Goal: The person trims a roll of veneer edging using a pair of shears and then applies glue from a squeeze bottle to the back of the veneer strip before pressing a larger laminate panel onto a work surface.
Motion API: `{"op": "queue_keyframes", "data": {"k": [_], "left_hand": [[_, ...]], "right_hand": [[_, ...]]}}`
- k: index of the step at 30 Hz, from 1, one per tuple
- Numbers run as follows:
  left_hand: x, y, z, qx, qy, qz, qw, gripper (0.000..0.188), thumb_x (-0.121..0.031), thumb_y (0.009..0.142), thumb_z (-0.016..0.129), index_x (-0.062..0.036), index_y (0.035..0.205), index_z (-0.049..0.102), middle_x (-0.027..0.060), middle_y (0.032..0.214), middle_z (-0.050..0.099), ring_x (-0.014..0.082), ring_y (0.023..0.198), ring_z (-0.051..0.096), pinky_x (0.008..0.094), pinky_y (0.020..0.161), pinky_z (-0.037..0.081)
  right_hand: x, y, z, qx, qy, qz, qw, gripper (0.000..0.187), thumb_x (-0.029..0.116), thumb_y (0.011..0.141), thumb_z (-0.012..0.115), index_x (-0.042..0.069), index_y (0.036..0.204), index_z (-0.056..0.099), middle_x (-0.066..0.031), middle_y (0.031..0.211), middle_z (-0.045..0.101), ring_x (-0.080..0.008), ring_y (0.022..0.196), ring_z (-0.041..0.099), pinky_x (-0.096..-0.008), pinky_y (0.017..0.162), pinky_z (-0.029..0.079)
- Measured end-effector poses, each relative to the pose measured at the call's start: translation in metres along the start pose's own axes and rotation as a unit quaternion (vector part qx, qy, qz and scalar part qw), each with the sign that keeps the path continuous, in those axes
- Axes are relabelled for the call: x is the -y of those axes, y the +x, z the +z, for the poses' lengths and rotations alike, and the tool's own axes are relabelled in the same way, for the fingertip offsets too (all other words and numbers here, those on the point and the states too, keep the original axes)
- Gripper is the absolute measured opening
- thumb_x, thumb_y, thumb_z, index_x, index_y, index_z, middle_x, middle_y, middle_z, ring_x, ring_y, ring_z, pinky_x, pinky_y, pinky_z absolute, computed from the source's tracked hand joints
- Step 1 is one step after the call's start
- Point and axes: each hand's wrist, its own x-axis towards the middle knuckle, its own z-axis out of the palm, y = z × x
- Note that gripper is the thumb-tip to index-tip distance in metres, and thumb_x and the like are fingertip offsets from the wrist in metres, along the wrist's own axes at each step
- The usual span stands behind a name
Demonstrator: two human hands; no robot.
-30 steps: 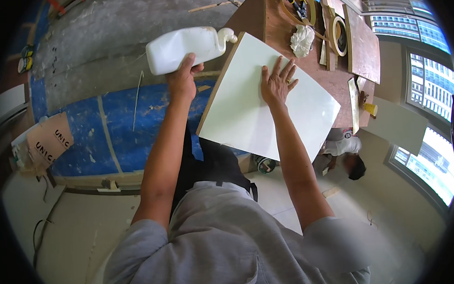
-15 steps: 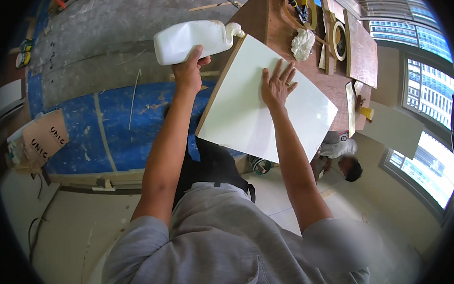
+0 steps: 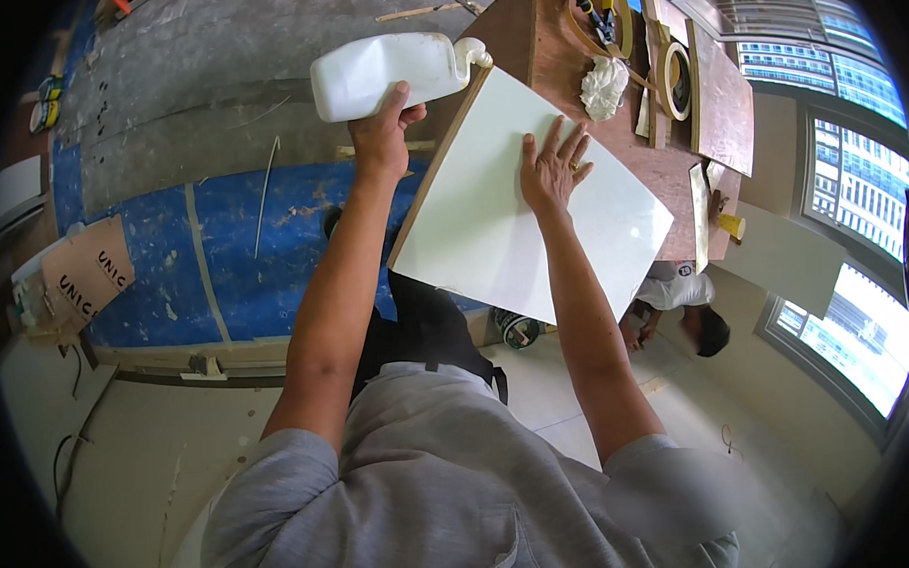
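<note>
My left hand [image 3: 384,136] is closed around a white plastic bottle [image 3: 382,76], held tipped on its side. The curved spout [image 3: 474,53] of the bottle meets the far corner of a white panel [image 3: 532,211], along its left wooden edge [image 3: 436,174]. Whether any glue comes out is too small to tell. My right hand [image 3: 551,170] lies flat on the panel's glossy face with its fingers spread, holding nothing. The panel rests partly over a brown wooden worktop [image 3: 620,138].
On the worktop are a crumpled white cloth [image 3: 604,88], a tape roll [image 3: 676,81], yellow-handled pliers [image 3: 595,14] and wood strips. Another person [image 3: 681,306] crouches at the right below the panel. Blue sheeting [image 3: 153,264] covers floor at left; windows [image 3: 861,180] stand at right.
The bottle and my left hand have shifted slightly upward, the spout staying by the panel's far corner. My right hand keeps its place on the panel. The crouching person has moved a little.
</note>
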Motion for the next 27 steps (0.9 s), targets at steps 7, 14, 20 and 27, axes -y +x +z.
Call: {"op": "queue_keyframes", "data": {"k": [7,14,20,27], "left_hand": [[0.001,0.0,-0.007,-0.009,0.013,-0.012,1.0,0.043,-0.012,0.088,0.079,-0.0044,0.126,0.059,0.0086,0.109,0.068,0.0201,0.085,0.069,0.0305,0.067,0.061],[0.002,0.002,-0.008,-0.007,0.0,-0.008,1.0,0.043,-0.01,0.088,0.078,-0.005,0.127,0.059,0.0085,0.112,0.067,0.0211,0.087,0.07,0.0312,0.068,0.062],[-0.003,-0.009,-0.021,-0.019,0.022,-0.014,0.999,0.044,-0.01,0.089,0.078,-0.0052,0.128,0.058,0.009,0.113,0.067,0.0212,0.089,0.069,0.0318,0.068,0.062],[0.0,0.001,-0.013,-0.008,0.003,-0.014,1.0,0.044,-0.01,0.089,0.077,-0.0035,0.128,0.057,0.0095,0.113,0.067,0.021,0.088,0.069,0.0318,0.068,0.062]], "right_hand": [[-0.001,0.001,0.001,0.0,-0.004,0.001,1.0,0.082,0.067,0.102,0.024,0.014,0.164,0.012,-0.0214,0.17,-0.004,-0.0389,0.157,-0.004,-0.0655,0.12,-0.001],[-0.001,0.001,0.003,-0.008,-0.007,-0.003,1.0,0.083,0.068,0.102,0.023,0.014,0.164,0.014,-0.0212,0.17,-0.004,-0.0389,0.157,-0.003,-0.066,0.12,0.0],[-0.003,0.0,0.002,-0.005,-0.006,0.002,1.0,0.083,0.068,0.102,0.023,0.013,0.164,0.013,-0.0214,0.17,-0.004,-0.0389,0.157,-0.003,-0.0658,0.121,0.0],[-0.001,0.0,0.002,-0.005,-0.013,0.0,1.0,0.083,0.067,0.102,0.024,0.013,0.164,0.011,-0.0214,0.17,-0.005,-0.0387,0.157,-0.003,-0.0654,0.121,0.0]]}}
